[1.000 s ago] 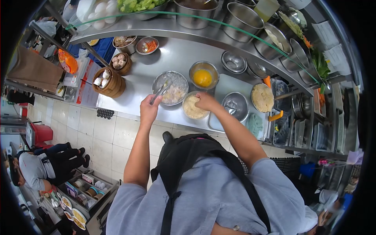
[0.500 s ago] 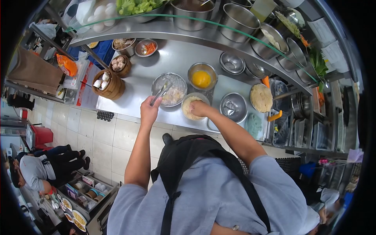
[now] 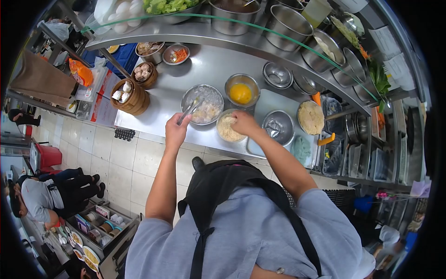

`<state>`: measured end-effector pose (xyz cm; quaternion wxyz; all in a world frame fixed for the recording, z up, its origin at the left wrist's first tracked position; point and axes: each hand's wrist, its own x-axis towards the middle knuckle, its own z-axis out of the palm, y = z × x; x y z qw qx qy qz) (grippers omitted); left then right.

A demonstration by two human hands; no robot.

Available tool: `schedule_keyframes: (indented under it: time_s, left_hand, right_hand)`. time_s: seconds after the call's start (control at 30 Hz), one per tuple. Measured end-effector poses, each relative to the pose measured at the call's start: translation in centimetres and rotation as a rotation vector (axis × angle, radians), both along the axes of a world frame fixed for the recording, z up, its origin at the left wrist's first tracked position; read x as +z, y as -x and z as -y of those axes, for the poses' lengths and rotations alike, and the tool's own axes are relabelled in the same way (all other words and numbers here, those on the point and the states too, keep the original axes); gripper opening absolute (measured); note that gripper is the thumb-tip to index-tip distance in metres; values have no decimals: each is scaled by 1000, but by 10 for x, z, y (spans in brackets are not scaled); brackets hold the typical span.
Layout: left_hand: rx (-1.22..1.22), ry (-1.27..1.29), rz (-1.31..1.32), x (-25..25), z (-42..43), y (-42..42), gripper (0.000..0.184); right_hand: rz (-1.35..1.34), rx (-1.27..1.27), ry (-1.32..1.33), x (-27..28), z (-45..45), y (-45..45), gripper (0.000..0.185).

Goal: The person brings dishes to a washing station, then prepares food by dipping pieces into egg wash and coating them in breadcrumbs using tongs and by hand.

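My left hand (image 3: 178,125) is closed on metal tongs (image 3: 189,109), whose tips reach over a steel bowl (image 3: 202,93) of white powder with pale pieces in it. Fingers of my right hand (image 3: 244,123) are drawn together at the right side of a bowl of beige crumbs (image 3: 227,128); what they hold, if anything, is too small to tell. Just behind the crumbs stands a steel bowl with yellow beaten egg (image 3: 241,93). An empty steel bowl (image 3: 278,128) rests on the white board (image 3: 264,102) to the right.
Bamboo steamers (image 3: 131,103) stand at the counter's left. A steel shelf (image 3: 195,38) with pots and lettuce (image 3: 165,5) crosses above the counter. A container of pale, flat food (image 3: 311,117) sits at the right. Another person (image 3: 42,197) is at the lower left.
My right hand was down in the crumbs half a second ago; now it is raised at the bowl's right side. My left hand and the tongs have hardly moved.
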<state>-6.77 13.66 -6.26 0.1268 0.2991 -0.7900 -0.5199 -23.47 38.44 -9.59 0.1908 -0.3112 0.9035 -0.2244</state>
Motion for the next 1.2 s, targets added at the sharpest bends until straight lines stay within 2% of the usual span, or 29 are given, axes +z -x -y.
schedule_keyframes:
  time_s: [0.07, 0.1, 0.17, 0.27, 0.4, 0.47, 0.5, 0.57, 0.67, 0.77, 0.83, 0.93, 1.03, 1.1, 1.13, 1.2]
  left_hand:
    - [18, -9, -41, 1, 0, -2, 34]
    - [18, -9, -41, 1, 0, -2, 34]
    - [17, -17, -25, 2, 1, -2, 33]
    - [18, -3, -29, 2, 1, -2, 32]
    - [22, -14, -38, 2, 2, -2, 31]
    - [28, -29, -33, 1, 1, -1, 31]
    - [25, -30, -31, 0, 1, -2, 31]
    - [26, 7, -8, -2, 2, -1, 32]
    - [26, -21, -33, 1, 0, 0, 32]
    - [16, -26, 7, -2, -1, 3, 33]
    - [6, -31, 5, -2, -4, 4, 33]
    - [-11, -16, -55, -2, -8, 12, 32]
    - [-3, -12, -79, 4, -4, 16, 32]
    - [11, -29, -49, 7, -4, 12, 32]
    - [1, -36, -50, 8, -3, 12, 32]
    - [-22, -48, -45, 6, -3, 14, 34]
  right_hand:
    - [186, 116, 16, 5, -1, 21, 33]
    - [186, 116, 16, 10, 0, 23, 33]
    - [668, 11, 38, 21, 1, 24, 38]
    - [784, -49, 94, 5, 0, 26, 43]
    - [941, -102, 229, -12, -5, 30, 39]
    - [737, 19, 39, -8, -6, 33, 39]
    - [739, 15, 40, -12, -8, 31, 39]
    - [103, 99, -86, -21, -5, 25, 37]
    - [92, 114, -170, -1, 14, 10, 27]
    - [212, 190, -103, -44, 27, -4, 24]
    - [170, 129, -121, -58, 32, -11, 24]
    - [182, 181, -122, -59, 29, 1, 25]
    - [254, 187, 28, -48, 10, -4, 27]
    - [-39, -139, 34, -37, -1, -18, 28]
    - [-38, -137, 29, -46, 1, -19, 28]
    - [-98, -294, -163, -60, 8, -22, 30]
